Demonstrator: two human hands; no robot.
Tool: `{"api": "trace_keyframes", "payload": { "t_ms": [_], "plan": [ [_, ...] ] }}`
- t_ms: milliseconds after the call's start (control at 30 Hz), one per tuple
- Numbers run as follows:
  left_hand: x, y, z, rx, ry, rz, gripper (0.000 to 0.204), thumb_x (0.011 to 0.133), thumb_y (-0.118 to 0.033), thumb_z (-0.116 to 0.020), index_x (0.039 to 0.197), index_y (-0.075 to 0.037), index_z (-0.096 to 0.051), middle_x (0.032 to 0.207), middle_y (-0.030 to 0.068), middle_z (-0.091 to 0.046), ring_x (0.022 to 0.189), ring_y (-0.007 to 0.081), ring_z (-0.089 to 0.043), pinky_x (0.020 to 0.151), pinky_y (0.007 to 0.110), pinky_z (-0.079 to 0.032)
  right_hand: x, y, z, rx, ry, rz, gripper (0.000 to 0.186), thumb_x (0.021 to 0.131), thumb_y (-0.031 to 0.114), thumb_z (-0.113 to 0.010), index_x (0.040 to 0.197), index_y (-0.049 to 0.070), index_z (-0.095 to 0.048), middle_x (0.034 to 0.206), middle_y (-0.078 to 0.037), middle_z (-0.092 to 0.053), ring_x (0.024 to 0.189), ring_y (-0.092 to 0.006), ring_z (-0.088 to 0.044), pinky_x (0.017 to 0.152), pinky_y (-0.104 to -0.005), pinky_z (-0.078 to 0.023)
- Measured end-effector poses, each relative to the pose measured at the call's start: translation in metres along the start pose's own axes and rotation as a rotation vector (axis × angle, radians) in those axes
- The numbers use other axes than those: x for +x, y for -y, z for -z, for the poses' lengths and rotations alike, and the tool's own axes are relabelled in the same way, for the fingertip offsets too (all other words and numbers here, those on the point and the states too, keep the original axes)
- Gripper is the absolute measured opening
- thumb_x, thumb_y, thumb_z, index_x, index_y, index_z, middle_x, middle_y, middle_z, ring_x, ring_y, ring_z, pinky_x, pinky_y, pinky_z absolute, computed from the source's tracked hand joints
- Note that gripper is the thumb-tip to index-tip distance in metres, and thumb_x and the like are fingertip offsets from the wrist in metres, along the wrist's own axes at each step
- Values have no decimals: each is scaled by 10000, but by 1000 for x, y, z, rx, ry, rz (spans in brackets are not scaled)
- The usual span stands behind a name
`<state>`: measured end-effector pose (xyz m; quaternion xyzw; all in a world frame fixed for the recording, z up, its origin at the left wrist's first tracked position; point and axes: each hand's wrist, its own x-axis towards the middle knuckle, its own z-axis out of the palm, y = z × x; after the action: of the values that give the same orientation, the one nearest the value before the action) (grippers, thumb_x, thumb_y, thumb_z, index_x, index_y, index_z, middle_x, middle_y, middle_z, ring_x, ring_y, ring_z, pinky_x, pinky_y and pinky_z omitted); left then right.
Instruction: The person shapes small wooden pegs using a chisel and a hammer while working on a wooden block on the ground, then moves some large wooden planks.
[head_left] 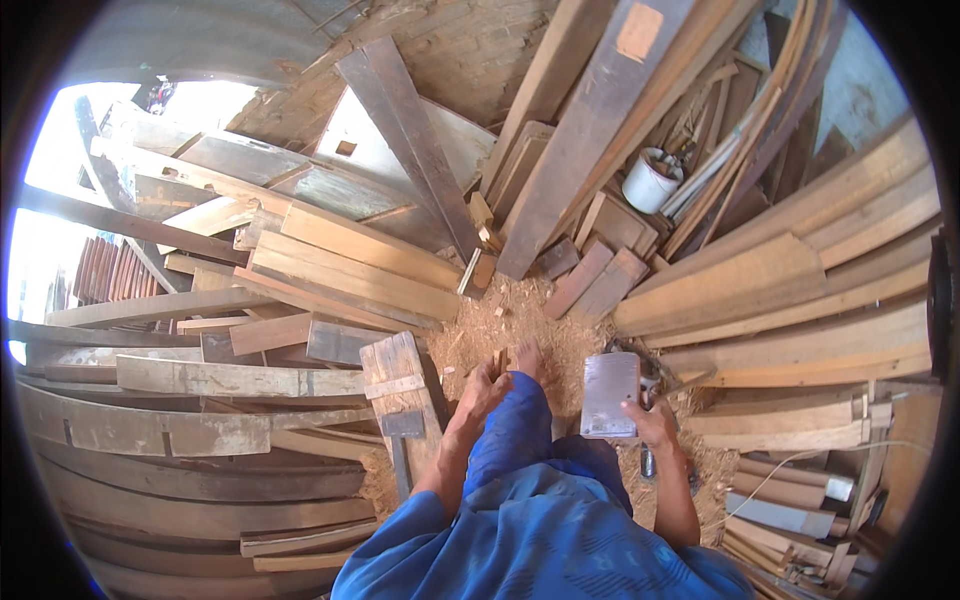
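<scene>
My left hand [484, 390] is closed beside my left knee, its fingers round a small light-brown wood piece [500, 358] that pokes out past the fingertips. Off to the right, my right hand [654, 424] grips a flat, grey, rectangular metal-looking plate [609, 388] by its right edge, with the thumb on its face. Behind the plate's far right corner shows part of a dark tool [648, 372], whose kind I cannot make out. Just left of my left forearm, a wooden board with a cross strip [396, 385] stands tilted.
Sawdust and shavings [515, 318] cover the floor round my bare foot [528, 358]. Stacked planks [350, 270] fill the left, and curved boards [770, 290] the right. Long dark planks [595, 130] lean at the far side, near a white bucket [648, 182].
</scene>
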<state>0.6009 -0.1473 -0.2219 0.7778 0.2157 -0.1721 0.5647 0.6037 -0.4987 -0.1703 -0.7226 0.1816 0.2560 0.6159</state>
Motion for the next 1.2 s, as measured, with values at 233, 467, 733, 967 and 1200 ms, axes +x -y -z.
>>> {"api": "trace_keyframes", "payload": {
  "t_ms": [233,467,733,967,1200],
  "plan": [
    [187,-16,55,585,-127,-250,267,843,-211,-598,1063,-61,-612,940,228,-674,877,448,-639,750,532,-503,97,91,-75,-196,72,165,264,796,199,-752,892,-36,-681,765,-59,-663,655,-119,-571,594,-323,-475],
    [375,-50,100,734,1,-273,365,883,-249,-563,1215,-100,-596,1073,209,-646,964,416,-639,803,525,-520,205,145,-138,-283,103,-112,451,786,292,-739,1037,-76,-668,894,-216,-707,833,-273,-690,766,-380,-526],
    [470,16,81,1044,438,-454,484,907,-330,-527,1326,-89,-517,1106,193,-659,975,405,-655,832,491,-533,251,162,-161,-317,28,-169,440,794,336,-734,985,-54,-664,826,-203,-686,761,-294,-674,709,-382,-518],
    [428,36,-2,1407,410,-629,524,895,-163,-547,1394,-33,-454,1362,251,-518,1214,359,-557,986,482,-479,255,174,-146,-289,-126,-189,453,788,334,-738,1030,-42,-658,839,-202,-680,758,-311,-665,718,-394,-515],
    [348,-91,62,-786,895,543,583,970,-248,-610,1443,2,-378,1386,143,-521,1263,267,-513,1079,426,-403,310,172,-161,-127,-59,-158,380,825,263,-726,1031,-49,-660,865,-198,-703,788,-285,-683,745,-388,-524]
  ]
}}
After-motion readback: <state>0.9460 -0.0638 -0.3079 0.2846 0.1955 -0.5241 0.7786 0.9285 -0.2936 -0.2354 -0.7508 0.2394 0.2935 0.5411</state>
